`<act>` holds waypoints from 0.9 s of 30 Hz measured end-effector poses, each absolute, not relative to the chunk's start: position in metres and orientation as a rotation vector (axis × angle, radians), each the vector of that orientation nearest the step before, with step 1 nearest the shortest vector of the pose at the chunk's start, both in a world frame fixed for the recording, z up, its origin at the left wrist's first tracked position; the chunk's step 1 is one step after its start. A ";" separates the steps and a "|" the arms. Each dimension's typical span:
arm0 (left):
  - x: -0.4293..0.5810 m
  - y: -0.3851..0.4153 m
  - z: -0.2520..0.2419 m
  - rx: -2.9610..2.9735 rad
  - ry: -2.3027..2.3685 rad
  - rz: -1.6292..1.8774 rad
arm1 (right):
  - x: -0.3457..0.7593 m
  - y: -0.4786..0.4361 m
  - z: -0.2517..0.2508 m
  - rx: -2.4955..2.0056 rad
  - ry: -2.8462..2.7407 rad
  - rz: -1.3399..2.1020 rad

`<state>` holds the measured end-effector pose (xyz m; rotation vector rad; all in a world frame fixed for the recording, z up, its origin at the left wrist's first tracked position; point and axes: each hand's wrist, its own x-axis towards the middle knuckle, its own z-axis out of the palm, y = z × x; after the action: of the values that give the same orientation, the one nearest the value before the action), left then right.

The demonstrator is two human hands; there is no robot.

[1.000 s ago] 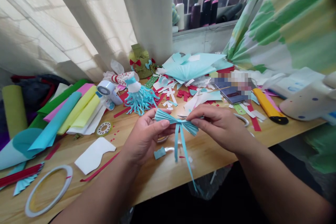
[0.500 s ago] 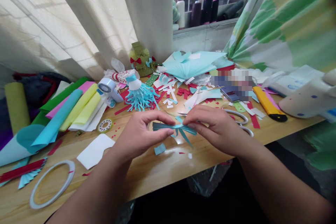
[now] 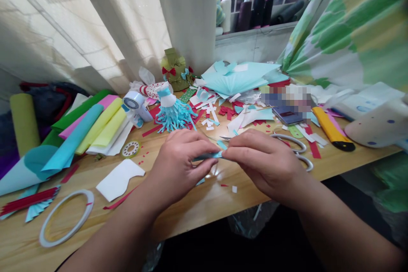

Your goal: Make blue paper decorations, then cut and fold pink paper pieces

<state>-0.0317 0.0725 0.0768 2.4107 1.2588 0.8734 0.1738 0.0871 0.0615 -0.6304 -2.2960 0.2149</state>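
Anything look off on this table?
One thing: a pixelated patch toward the back right of the table hides whatever lies there. Otherwise it's just clutter: cut paper scraps strewn over the wooden table, messy but not damaged.

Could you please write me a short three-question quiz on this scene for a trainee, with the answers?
1. True or false: the left hand and the right hand both hold the blue paper.
2. Which lies nearer the right hand: A, the scissors, or B, the tape ring?
3. Which hand is nearer the fringed paper figure?

Key: 1 true; 2 A; 3 left.
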 end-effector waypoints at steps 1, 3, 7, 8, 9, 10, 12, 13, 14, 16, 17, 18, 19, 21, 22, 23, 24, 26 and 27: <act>-0.032 0.073 0.077 2.423 1.259 0.866 | 0.173 0.087 0.061 -0.632 -2.303 0.207; -0.032 0.073 0.078 2.444 1.260 0.838 | 0.173 0.087 0.061 -0.635 -2.316 0.198; -0.032 0.074 0.078 2.394 1.286 0.773 | 0.172 0.088 0.061 -0.627 -2.324 0.212; -0.032 0.075 0.079 2.364 1.298 0.756 | 0.171 0.088 0.061 -0.625 -2.328 0.220; -0.032 0.075 0.079 2.328 1.309 0.739 | 0.171 0.089 0.061 -0.623 -2.331 0.227; -0.032 0.075 0.079 2.289 1.318 0.720 | 0.170 0.089 0.061 -0.621 -2.338 0.235; -0.032 0.075 0.079 2.198 1.327 0.694 | 0.169 0.090 0.061 -0.610 -2.345 0.246; -0.032 0.076 0.079 2.149 1.327 0.691 | 0.168 0.091 0.061 -0.605 -2.344 0.250; -0.032 0.077 0.079 2.094 1.326 0.696 | 0.168 0.092 0.062 -0.600 -2.342 0.257; -0.033 0.079 0.078 1.925 1.326 0.713 | 0.167 0.094 0.062 -0.602 -2.300 0.277; -0.033 0.080 0.076 1.806 1.314 0.719 | 0.168 0.095 0.062 -0.605 -2.265 0.288; -0.033 0.081 0.075 1.672 1.292 0.728 | 0.169 0.095 0.062 -0.621 -2.218 0.293; -0.034 0.083 0.073 1.535 1.266 0.749 | 0.170 0.095 0.061 -0.651 -2.148 0.282; -0.035 0.085 0.069 1.319 1.216 0.824 | 0.173 0.093 0.060 -0.740 -1.951 0.231; -0.035 0.086 0.067 1.253 1.201 0.874 | 0.174 0.091 0.059 -0.782 -1.853 0.214; -0.035 0.087 0.066 1.209 1.196 0.922 | 0.174 0.089 0.058 -0.817 -1.782 0.220; -0.035 0.088 0.065 1.181 1.197 0.960 | 0.173 0.087 0.057 -0.844 -1.762 0.260; -0.034 0.088 0.063 1.153 1.192 1.002 | 0.169 0.084 0.055 -0.896 -1.861 0.441; -0.033 0.089 0.063 1.148 1.188 1.020 | 0.167 0.083 0.054 -0.933 -1.933 0.564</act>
<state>-0.0333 0.0885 0.0626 1.1484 1.1878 1.0196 0.1668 0.0832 0.0537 -0.9326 -1.9329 0.5636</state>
